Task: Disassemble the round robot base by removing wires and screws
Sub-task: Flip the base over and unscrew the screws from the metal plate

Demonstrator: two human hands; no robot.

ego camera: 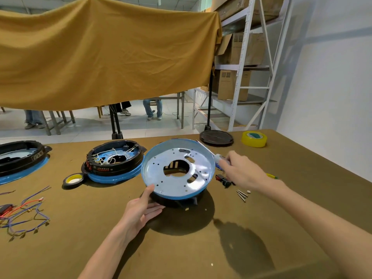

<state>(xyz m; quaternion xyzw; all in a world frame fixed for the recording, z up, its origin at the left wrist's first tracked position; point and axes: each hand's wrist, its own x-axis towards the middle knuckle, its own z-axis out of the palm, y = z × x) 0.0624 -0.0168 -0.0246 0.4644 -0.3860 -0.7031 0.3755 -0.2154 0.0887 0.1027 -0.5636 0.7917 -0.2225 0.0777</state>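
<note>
My left hand tilts a round blue-rimmed metal base up off the brown surface, thumb on its rim. My right hand grips a screwdriver beside it. Loose screws lie near; pulled wires lie far left.
</note>
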